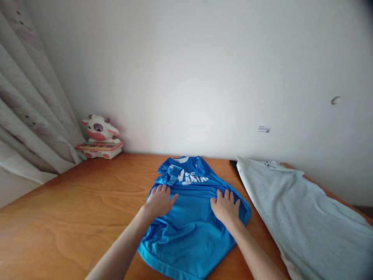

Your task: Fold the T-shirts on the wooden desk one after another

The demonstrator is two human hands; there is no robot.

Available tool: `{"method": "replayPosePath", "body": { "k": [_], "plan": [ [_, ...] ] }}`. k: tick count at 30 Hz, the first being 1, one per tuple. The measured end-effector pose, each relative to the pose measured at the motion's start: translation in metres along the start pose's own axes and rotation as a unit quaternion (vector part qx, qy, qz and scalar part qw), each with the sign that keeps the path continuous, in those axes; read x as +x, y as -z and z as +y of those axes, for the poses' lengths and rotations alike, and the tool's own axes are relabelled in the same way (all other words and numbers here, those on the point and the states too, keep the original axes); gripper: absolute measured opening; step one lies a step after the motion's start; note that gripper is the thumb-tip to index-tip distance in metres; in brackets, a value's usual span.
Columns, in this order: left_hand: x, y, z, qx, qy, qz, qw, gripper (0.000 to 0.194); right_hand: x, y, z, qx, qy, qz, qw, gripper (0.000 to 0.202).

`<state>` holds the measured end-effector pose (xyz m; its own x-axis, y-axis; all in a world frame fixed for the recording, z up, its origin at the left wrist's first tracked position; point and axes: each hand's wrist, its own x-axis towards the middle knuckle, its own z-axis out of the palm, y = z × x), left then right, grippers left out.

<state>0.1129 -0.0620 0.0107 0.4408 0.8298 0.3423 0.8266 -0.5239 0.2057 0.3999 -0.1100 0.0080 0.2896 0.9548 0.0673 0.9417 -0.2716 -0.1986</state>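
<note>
A blue shirt (pixel 192 217) with white lettering lies on the wooden table, its collar towards the wall and its lower hem nearest me. Wrinkles run across its middle, and the sleeve on the left is folded in over the chest. My left hand (pixel 161 200) rests flat on the shirt's left edge, fingers spread. On the right part of the shirt lies my right hand (pixel 225 206), palm down with its fingers apart. Neither hand grips the cloth.
A grey garment (pixel 303 214) lies to the right, with a bit of black cloth (pixel 234 166) under its far left corner. At the back left a toy cow with a keyboard (pixel 99 136) stands on the table (pixel 87 210) beside a curtain (pixel 26 97). A white wall rises behind.
</note>
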Motion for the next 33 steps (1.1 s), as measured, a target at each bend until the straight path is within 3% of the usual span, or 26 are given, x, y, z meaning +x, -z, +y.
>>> {"method": "replayPosePath", "body": {
  "k": [3,6,14,18,21,26,30,33],
  "plan": [
    [0.006,-0.026,0.043,0.044,0.082,-0.025,0.995,0.064,-0.006,-0.005,-0.034,0.026,0.006,0.025,0.999,0.062],
    [0.01,-0.036,0.059,0.055,0.118,-0.022,0.991,0.072,-0.009,-0.009,-0.044,0.038,0.048,0.034,0.998,0.065],
    [0.003,-0.014,0.03,0.053,0.073,-0.06,0.994,0.07,-0.017,0.0,-0.023,0.027,0.076,0.0,0.997,0.068],
    [-0.015,-0.004,0.021,0.075,0.07,-0.089,0.991,0.07,-0.042,0.007,-0.02,-0.011,0.068,-0.01,0.998,0.069],
    [-0.033,0.005,0.013,0.075,0.032,-0.096,0.992,0.067,-0.066,0.012,-0.018,-0.04,0.071,-0.016,0.997,0.07],
    [-0.053,0.029,0.009,0.059,-0.005,-0.108,0.992,0.061,-0.093,0.033,-0.013,-0.063,0.121,0.003,0.991,0.069],
    [-0.031,0.041,0.034,0.054,0.007,-0.038,0.998,0.048,-0.07,0.05,-0.022,-0.008,0.184,0.03,0.982,0.059],
    [-0.002,0.024,0.061,0.004,-0.04,0.01,0.999,0.042,-0.033,0.044,-0.037,0.066,0.254,0.042,0.964,0.045]
  ]
}}
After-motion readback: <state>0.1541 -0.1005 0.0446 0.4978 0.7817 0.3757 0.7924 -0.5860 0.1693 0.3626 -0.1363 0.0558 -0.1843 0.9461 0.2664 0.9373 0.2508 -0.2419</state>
